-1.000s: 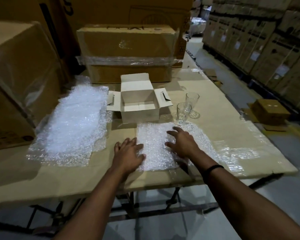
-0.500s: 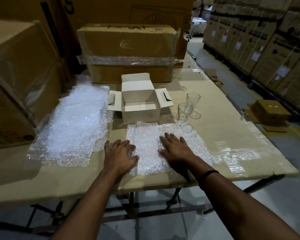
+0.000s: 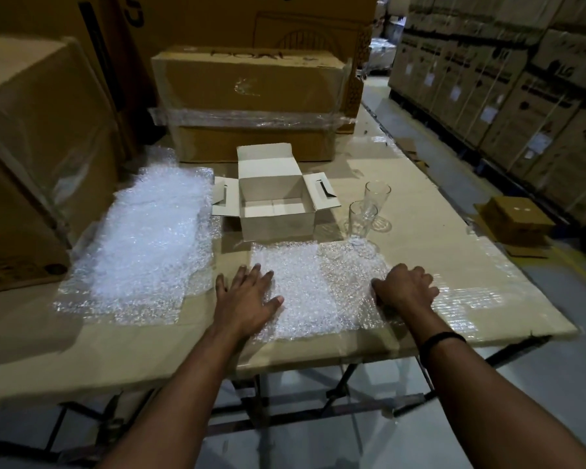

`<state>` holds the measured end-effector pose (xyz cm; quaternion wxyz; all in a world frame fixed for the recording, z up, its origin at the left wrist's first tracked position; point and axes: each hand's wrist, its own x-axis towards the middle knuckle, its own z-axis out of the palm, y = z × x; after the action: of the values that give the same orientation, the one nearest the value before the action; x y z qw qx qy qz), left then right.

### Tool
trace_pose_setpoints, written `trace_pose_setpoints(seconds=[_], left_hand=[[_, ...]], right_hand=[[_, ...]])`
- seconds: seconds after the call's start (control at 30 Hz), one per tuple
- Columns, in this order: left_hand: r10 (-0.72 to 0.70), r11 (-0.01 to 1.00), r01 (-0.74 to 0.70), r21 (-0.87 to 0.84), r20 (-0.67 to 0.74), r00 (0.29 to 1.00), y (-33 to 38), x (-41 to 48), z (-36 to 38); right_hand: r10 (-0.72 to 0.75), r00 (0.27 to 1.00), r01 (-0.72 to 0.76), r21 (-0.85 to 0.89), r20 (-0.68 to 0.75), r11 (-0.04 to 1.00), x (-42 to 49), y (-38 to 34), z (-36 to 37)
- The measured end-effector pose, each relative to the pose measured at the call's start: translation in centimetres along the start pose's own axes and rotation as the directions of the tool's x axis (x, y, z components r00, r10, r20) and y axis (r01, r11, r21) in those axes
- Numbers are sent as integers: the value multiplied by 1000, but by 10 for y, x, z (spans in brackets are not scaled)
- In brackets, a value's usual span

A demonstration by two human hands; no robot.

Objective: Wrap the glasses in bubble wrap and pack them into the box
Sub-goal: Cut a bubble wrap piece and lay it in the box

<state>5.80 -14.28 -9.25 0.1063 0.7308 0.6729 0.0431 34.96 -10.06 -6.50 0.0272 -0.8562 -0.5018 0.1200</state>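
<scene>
A single bubble wrap sheet (image 3: pixel 305 282) lies flat near the table's front edge. My left hand (image 3: pixel 247 299) presses flat on its left side, fingers spread. My right hand (image 3: pixel 405 287) sits at its right edge, knuckles up and fingers curled down onto the wrap. Two clear glasses stand upright just beyond the sheet's far right corner: the nearer glass (image 3: pixel 362 220) and the farther glass (image 3: pixel 377 198). The small white box (image 3: pixel 278 225) stands open behind the sheet, its flaps spread and nothing inside.
A stack of bubble wrap (image 3: pixel 149 238) lies left of the box. The cardboard-covered table (image 3: pixel 427 231) ends just before my wrists. A large taped carton (image 3: pixel 251 96) stands behind, another carton (image 3: pixel 31 147) at left. A small brown box (image 3: pixel 515 218) sits off the right edge.
My right hand has slid from the middle of the sheet to its right edge and curled its fingers. The left hand shifted slightly onto the sheet's left side. The sheet lies flatter.
</scene>
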Motion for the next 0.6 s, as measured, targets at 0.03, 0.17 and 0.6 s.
trace_pose_setpoints(seconds=[0.03, 0.17, 0.6], left_hand=[[-1, 1000, 1, 18, 27, 1000, 0, 0, 1], [-17, 998, 17, 63, 2, 1000, -8, -4, -3], [24, 984, -27, -175, -21, 999, -50, -8, -4]], right_hand=[[11, 999, -11, 21, 35, 1000, 2, 1, 0], [-43, 993, 22, 187, 108, 982, 3, -4, -7], [-520, 831, 352, 536, 197, 767, -78, -105, -59]])
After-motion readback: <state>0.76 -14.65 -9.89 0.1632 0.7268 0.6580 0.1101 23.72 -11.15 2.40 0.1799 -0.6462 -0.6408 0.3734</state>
